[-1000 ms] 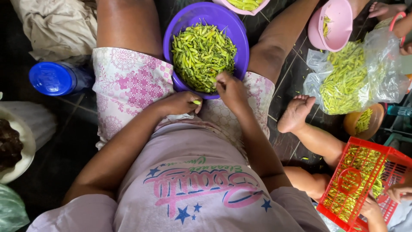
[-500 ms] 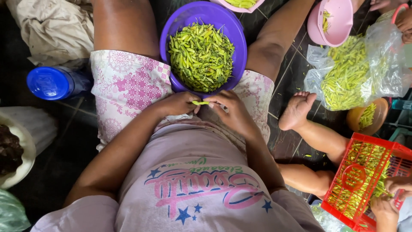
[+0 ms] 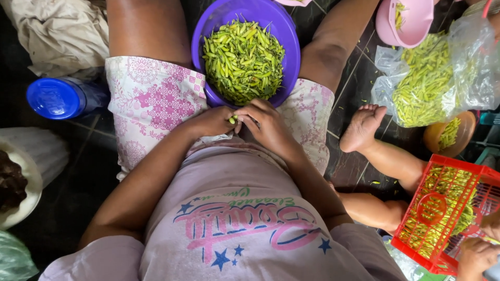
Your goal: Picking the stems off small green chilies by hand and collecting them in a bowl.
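- A single green chili (image 3: 232,119) sits just below the middle of the frame, pinched between the left hand (image 3: 211,122) and the right hand (image 3: 266,125), right under the near rim of the purple bowl (image 3: 291,49).
- Both sets of fingers are curled tight on that one chili, the fingertips of the two hands meeting over it; most of it is hidden by them.
- It looks light, small and thin, firm enough to snap yet easy to bruise, with a smooth skin that may slip. A fingertip pinch near the stem end seems the best hold.
- The bowl, upper middle between the knees, is heaped with more chilies (image 3: 244,60).
- At the right, a clear bag (image 3: 469,67) of chilies, a pink bowl (image 3: 403,23) and a red basket (image 3: 448,213) lie on the floor by another person's foot (image 3: 362,127).
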